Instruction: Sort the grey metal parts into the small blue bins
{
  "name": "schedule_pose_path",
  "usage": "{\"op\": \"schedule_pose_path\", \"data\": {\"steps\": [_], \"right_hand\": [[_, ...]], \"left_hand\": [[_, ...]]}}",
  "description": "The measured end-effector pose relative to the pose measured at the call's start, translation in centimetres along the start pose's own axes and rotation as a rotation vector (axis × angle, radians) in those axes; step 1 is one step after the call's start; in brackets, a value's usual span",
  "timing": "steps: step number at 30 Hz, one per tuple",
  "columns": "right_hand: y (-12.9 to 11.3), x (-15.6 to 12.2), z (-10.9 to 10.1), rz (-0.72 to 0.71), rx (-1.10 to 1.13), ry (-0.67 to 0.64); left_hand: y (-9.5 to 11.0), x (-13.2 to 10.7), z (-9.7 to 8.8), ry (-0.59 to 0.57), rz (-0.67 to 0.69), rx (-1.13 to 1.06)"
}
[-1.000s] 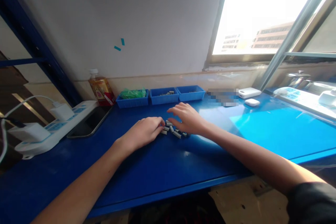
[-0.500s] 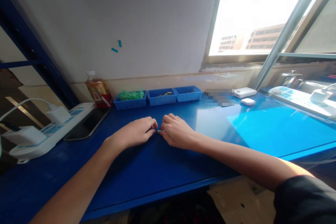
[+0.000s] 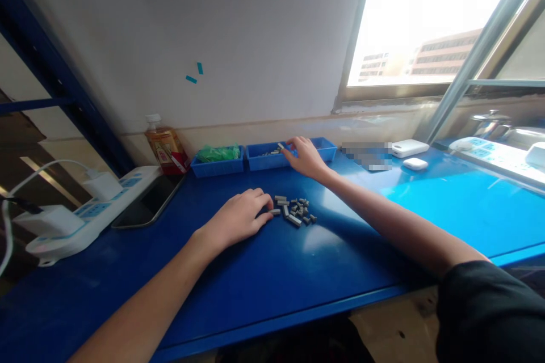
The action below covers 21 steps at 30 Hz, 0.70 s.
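Note:
A small heap of grey metal pieces (image 3: 294, 210) lies on the blue table (image 3: 272, 272). My left hand (image 3: 238, 216) rests curled beside the heap, fingertips pinched on one grey piece at its left edge. My right hand (image 3: 304, 156) reaches to the far edge, over the middle blue tray (image 3: 264, 156), with its fingers pinched on a small grey piece above the tray's right end. That tray holds several similar grey pieces. To its right stands another blue tray (image 3: 324, 148), and to its left a blue tray with green parts (image 3: 217, 159).
A white power strip (image 3: 85, 212) with chargers and a dark phone (image 3: 147, 204) lie at the left. A bottle (image 3: 164, 144) stands by the wall. White cases (image 3: 407, 148) sit at the right, near another power strip (image 3: 489, 150) under the window.
My right hand left the heap, where both hands met half a second ago, and moved up to the middle tray with a piece. The left hand stayed by the heap.

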State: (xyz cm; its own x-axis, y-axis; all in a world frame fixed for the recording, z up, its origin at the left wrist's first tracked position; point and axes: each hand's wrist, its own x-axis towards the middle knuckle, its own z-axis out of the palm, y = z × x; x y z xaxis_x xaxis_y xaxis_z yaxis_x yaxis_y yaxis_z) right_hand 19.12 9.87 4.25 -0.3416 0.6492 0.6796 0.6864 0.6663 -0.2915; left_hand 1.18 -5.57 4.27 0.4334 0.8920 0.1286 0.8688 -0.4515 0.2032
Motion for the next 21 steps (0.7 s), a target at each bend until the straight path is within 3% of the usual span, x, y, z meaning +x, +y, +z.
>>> {"op": "schedule_pose_path", "data": {"steps": [4, 7, 10, 16, 21], "right_hand": [[-2.6, -5.6, -3.0, -0.257, 0.047, -0.124], [-5.3, -7.6, -4.6, -0.442, 0.016, -0.213], [-6.7, -7.5, -4.5, -0.469, -0.020, -0.199], [-6.2, -7.6, -3.6, -0.447, 0.048, -0.168], [-5.8, -6.0, -3.6, -0.471, 0.035, -0.100]], "left_hand": [[-0.3, 0.3, 0.2, 0.065, -0.059, -0.089], [-0.4, 0.6, 0.3, 0.163, -0.096, -0.224], [-0.2, 0.8, 0.2, 0.225, -0.107, -0.324], [0.2, 0.8, -0.1, 0.263, -0.113, -0.479], [-0.2, 0.9, 0.6, 0.266, -0.092, -0.429]]}}
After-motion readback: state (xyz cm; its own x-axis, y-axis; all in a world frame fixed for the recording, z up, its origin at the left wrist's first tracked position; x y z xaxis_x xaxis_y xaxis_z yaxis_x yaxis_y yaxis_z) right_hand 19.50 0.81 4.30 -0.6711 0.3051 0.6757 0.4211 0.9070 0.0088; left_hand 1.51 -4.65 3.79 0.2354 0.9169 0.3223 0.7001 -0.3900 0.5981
